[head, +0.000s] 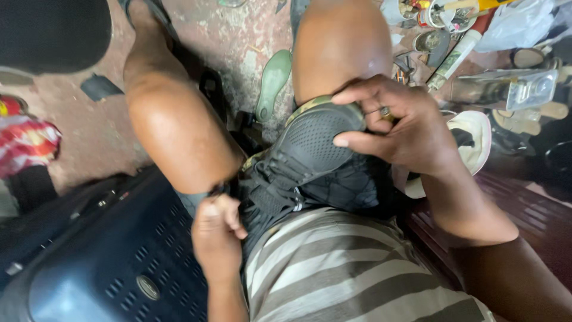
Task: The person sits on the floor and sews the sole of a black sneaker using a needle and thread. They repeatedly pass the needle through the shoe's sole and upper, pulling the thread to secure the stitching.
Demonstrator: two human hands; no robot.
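A worn, stained concrete floor [238,42] fills the background, littered with a pale green shoe sole [273,80] and a heap of tools at the upper right. I am looking down at a person seated with bare knees apart, a striped shirt [345,268] below and a dark perforated plastic case [119,262] to the left.

The black mesh sneaker [310,155] lies in the lap between the knees, toe up against the right knee. My right hand [399,125] has its grip pressed around the toe cap, thumb flat on the mesh and fingers curled over the front edge. My left hand [215,229] is pinched shut on something thin near the laces, perhaps a thread or a slim tool; I cannot tell which.

I judge the risk to be slippage: the shoe rests only on the lap, so a hard pull from the left could twist it out of the right grip, or drive a sharp point toward the bare thigh.

At the upper right a white tub [444,12] holds jumbled small items, too blurred to name.
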